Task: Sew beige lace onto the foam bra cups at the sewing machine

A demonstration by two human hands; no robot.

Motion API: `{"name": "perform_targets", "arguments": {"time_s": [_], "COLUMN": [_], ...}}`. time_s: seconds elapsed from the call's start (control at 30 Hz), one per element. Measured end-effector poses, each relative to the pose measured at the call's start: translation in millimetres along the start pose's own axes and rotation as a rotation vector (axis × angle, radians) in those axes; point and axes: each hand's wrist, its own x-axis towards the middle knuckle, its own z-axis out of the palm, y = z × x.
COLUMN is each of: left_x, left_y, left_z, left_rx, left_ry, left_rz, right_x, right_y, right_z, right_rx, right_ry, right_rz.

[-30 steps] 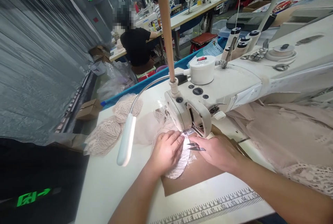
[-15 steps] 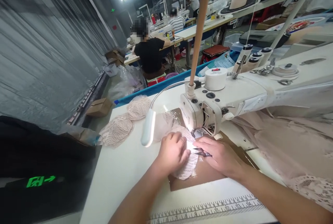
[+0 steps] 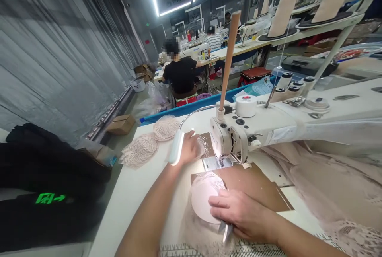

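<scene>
My right hand (image 3: 238, 213) rests its fingers on a smooth, pale pink bra cup (image 3: 204, 201) with lace along its far edge. Tucked in the same hand is a pair of thread snips (image 3: 225, 231), its blades pointing toward the table's front edge. Sheer beige fabric (image 3: 191, 229) spreads out under the cup. My left hand (image 3: 190, 147) is stretched past the cup, left of the sewing machine's head (image 3: 222, 137) and partly behind the white lamp (image 3: 176, 147). It lies over sheer material there; its fingers are blurred and partly hidden.
Two lace cups (image 3: 140, 150) lie on the table's left side. A brown sheet (image 3: 253, 185) covers the machine bed, and a printed ruler (image 3: 253, 249) runs along the front. Beige fabric (image 3: 316, 177) is heaped at right. A wooden rod (image 3: 229, 62) stands above the machine; a co-worker (image 3: 180, 74) sits beyond.
My left hand has left the lace cup and moved forward and left, behind the lamp. My right hand has drawn a cup toward me, away from the needle; its smooth side now shows.
</scene>
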Motion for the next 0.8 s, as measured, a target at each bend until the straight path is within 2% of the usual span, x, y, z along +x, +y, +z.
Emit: {"name": "perform_targets", "arguments": {"time_s": [0.1,0.2,0.33,0.5,0.57,0.7,0.8], "left_x": [15.9,11.7,-17.4,-59.6,-68.9,-74.5,-75.3], "left_y": [-12.9,-17.1,-11.6,6.6,14.7,27.7,31.1], "left_z": [10.5,11.2,3.3,2.3,5.0,9.1,10.2], "left_rx": [-0.003,-0.049,-0.192,-0.428,-0.509,-0.636,-0.698], "left_ry": [-0.068,-0.144,-0.244,-0.332,-0.337,-0.328,-0.325], "left_rz": [0.051,0.072,0.059,-0.006,-0.019,-0.014,-0.019], "right_x": [-3.7,-14.3,-25.3,-23.8,-17.5,4.7,21.0], "right_y": [3.9,12.9,19.8,23.0,24.0,23.4,20.5], "right_z": [-2.7,-8.0,-19.4,-29.5,-31.1,-28.9,-21.9], "right_rx": [-0.002,0.046,0.154,0.27,0.366,0.528,0.579], "right_ry": [-0.078,-0.062,-0.105,-0.15,-0.101,0.108,0.143], "right_rz": [0.033,0.172,0.349,0.434,0.448,0.59,0.648]}}
